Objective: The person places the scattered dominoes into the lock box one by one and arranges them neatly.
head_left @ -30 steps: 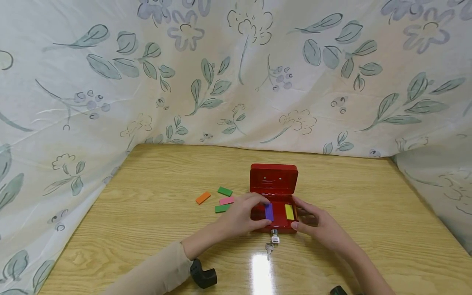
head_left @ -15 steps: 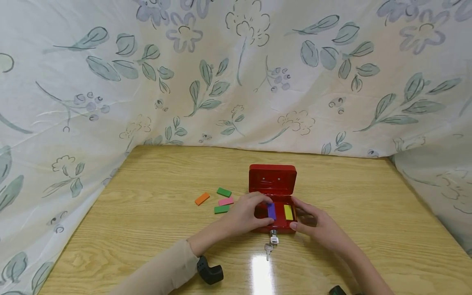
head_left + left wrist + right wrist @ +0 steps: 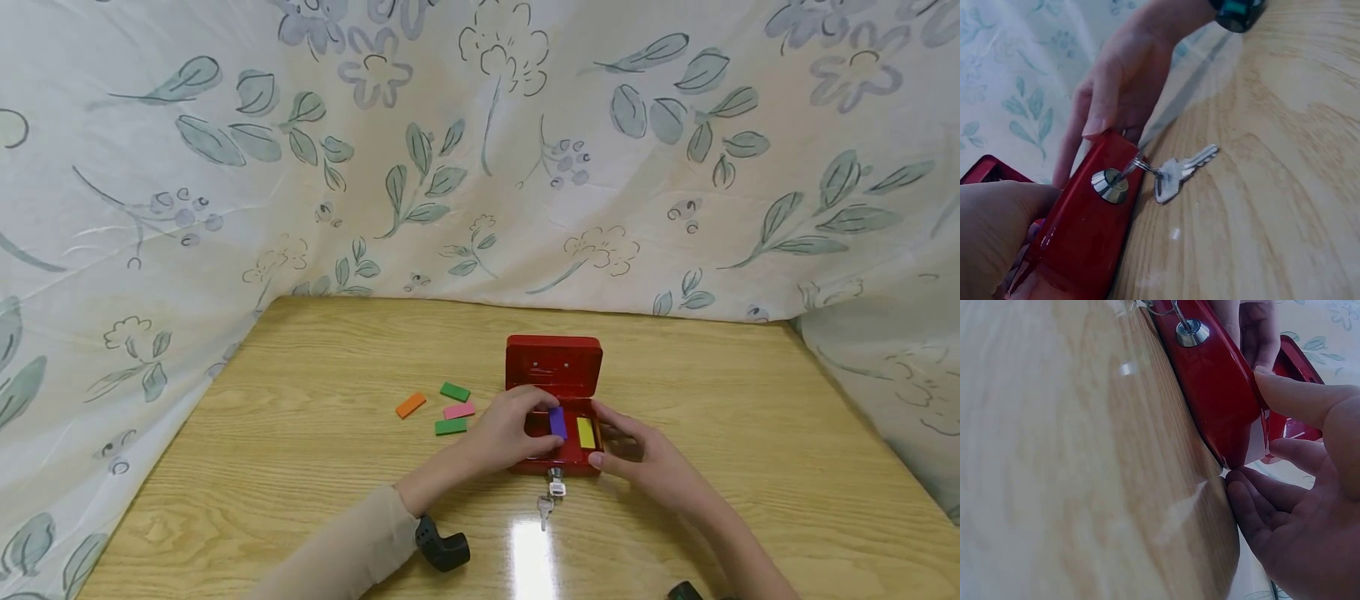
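Note:
A red metal cash box [image 3: 536, 468] stands on the table with its lid [image 3: 555, 367] raised at the back. My left hand [image 3: 504, 432] reaches in over the left wall and pinches a purple block [image 3: 557, 423] between thumb and fingers, over the middle of the box. Inside, a yellow block [image 3: 586, 432] lies towards the right end, with an orange edge [image 3: 597, 434] beside it along the right wall. My right hand [image 3: 647, 457] grips the box's right end, thumb at the front corner and fingers behind. In the left wrist view, keys [image 3: 1172, 178] hang from the front lock [image 3: 1110, 185].
Left of the box lie an orange block [image 3: 411, 406], a pink block [image 3: 459, 410] and two green blocks, one farther back [image 3: 455, 392] and one nearer [image 3: 451, 427]. A floral cloth [image 3: 450, 167] hangs behind the wooden table [image 3: 337, 358].
My left hand has moved right and slightly away from me, carrying the purple block towards the middle of the box. The right hand has stayed at the box's right end.

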Action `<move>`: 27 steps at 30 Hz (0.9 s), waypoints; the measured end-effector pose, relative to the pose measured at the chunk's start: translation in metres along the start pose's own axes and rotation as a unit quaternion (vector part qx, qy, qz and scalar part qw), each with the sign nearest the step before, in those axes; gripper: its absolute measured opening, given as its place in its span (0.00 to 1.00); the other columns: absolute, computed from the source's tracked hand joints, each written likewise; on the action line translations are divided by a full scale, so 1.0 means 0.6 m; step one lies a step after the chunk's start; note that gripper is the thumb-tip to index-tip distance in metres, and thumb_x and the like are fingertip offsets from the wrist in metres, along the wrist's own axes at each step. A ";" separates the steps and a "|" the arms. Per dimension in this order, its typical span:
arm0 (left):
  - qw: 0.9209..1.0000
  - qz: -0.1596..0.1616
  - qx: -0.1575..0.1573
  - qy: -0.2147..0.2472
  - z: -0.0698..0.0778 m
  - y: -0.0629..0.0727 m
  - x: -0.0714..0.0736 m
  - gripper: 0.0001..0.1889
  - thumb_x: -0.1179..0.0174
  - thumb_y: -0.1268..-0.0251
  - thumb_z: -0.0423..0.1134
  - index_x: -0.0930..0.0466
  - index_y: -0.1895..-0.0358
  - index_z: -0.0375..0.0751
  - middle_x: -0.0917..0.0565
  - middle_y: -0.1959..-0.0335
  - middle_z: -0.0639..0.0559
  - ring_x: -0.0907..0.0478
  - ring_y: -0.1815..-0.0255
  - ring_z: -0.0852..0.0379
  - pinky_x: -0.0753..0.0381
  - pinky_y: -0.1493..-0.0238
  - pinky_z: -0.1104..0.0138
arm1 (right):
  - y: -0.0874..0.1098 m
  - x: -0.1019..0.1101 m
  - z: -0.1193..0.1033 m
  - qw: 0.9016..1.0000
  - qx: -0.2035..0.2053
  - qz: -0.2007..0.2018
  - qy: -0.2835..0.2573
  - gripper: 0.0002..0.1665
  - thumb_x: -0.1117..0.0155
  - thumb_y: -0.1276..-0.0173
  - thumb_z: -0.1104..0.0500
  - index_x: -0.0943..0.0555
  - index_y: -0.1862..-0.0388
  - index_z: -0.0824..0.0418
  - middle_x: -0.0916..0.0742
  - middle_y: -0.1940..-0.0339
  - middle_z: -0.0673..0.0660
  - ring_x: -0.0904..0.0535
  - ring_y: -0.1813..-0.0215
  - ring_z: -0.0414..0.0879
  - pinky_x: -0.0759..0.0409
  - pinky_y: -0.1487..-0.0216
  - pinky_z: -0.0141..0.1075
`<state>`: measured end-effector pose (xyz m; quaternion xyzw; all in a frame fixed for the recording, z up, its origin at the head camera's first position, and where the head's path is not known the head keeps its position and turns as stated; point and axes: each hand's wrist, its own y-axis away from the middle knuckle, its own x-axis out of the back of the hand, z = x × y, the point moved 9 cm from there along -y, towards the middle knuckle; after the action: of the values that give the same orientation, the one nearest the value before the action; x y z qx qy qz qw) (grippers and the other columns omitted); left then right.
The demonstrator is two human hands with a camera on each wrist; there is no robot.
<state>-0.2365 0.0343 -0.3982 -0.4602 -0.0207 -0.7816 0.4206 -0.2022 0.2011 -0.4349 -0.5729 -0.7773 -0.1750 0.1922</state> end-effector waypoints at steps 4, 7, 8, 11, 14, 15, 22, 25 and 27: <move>1.000 0.004 0.002 0.004 -0.002 -0.006 -0.001 0.22 0.27 0.40 0.43 0.20 0.46 0.39 0.17 0.50 0.52 0.20 0.49 0.58 0.21 0.47 0.71 | 0.000 -0.001 0.001 1.000 0.010 0.000 -0.002 0.43 0.31 0.31 0.51 0.37 0.21 0.52 0.28 0.27 0.62 0.27 0.34 0.60 0.27 0.37 0.56; 1.000 -0.001 0.015 -0.005 -0.004 -0.009 -0.003 0.22 0.27 0.40 0.45 0.20 0.45 0.41 0.16 0.50 0.54 0.20 0.50 0.60 0.22 0.47 0.72 | 0.000 0.000 0.001 1.000 0.009 0.000 0.000 0.43 0.31 0.32 0.50 0.37 0.21 0.52 0.28 0.27 0.62 0.27 0.34 0.60 0.27 0.37 0.56; 1.000 -0.005 0.022 -0.009 -0.006 -0.010 -0.005 0.23 0.27 0.40 0.46 0.20 0.45 0.41 0.16 0.51 0.54 0.20 0.50 0.61 0.22 0.47 0.73 | 0.000 0.001 0.001 1.000 0.008 0.000 0.001 0.43 0.31 0.32 0.50 0.37 0.21 0.52 0.28 0.27 0.62 0.27 0.34 0.60 0.27 0.37 0.56; 0.998 -0.019 0.041 -0.031 -0.007 -0.011 -0.011 0.24 0.27 0.40 0.48 0.20 0.44 0.43 0.15 0.50 0.56 0.20 0.50 0.62 0.24 0.47 0.74 | 0.000 0.001 0.001 1.000 0.005 0.001 0.003 0.43 0.31 0.31 0.50 0.37 0.21 0.51 0.28 0.27 0.62 0.27 0.34 0.60 0.27 0.37 0.56; 0.997 -0.028 0.049 -0.051 -0.006 -0.013 -0.018 0.24 0.27 0.41 0.49 0.19 0.44 0.43 0.15 0.51 0.55 0.19 0.50 0.62 0.24 0.48 0.75 | 0.000 0.000 0.001 1.000 0.005 0.000 0.005 0.43 0.31 0.32 0.50 0.37 0.21 0.51 0.28 0.27 0.62 0.27 0.35 0.60 0.27 0.37 0.56; 0.997 -0.029 0.048 -0.057 -0.004 -0.014 -0.020 0.24 0.26 0.41 0.49 0.19 0.45 0.43 0.14 0.52 0.55 0.19 0.51 0.62 0.24 0.48 0.75 | -0.001 0.000 0.001 1.000 0.005 0.000 0.005 0.43 0.31 0.32 0.50 0.37 0.21 0.51 0.28 0.27 0.62 0.27 0.35 0.60 0.27 0.37 0.56; 0.995 -0.026 0.045 -0.087 0.003 -0.020 -0.026 0.24 0.25 0.43 0.49 0.18 0.47 0.42 0.13 0.55 0.55 0.18 0.54 0.63 0.23 0.51 0.76 | -0.002 -0.002 0.002 1.000 0.002 -0.005 -0.005 0.43 0.31 0.31 0.49 0.37 0.21 0.50 0.29 0.26 0.61 0.27 0.34 0.60 0.28 0.36 0.56; 0.995 -0.035 0.044 -0.083 -0.001 -0.021 -0.028 0.24 0.25 0.43 0.49 0.18 0.46 0.42 0.13 0.53 0.54 0.18 0.53 0.63 0.23 0.50 0.76 | -0.003 -0.002 0.003 1.000 0.002 -0.006 -0.008 0.43 0.31 0.31 0.49 0.37 0.21 0.50 0.29 0.26 0.61 0.27 0.34 0.60 0.28 0.36 0.56; 0.995 -0.047 0.041 -0.074 -0.004 -0.022 -0.030 0.25 0.26 0.43 0.48 0.18 0.45 0.41 0.13 0.52 0.53 0.18 0.52 0.63 0.23 0.49 0.76 | -0.003 -0.002 0.003 1.000 0.002 -0.005 -0.007 0.43 0.31 0.32 0.50 0.38 0.21 0.50 0.29 0.26 0.61 0.27 0.34 0.60 0.27 0.36 0.56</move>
<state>-0.2429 0.0530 -0.4080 -0.4976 -0.1053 -0.7628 0.3994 -0.2041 0.2006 -0.4372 -0.5697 -0.7818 -0.1710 0.1870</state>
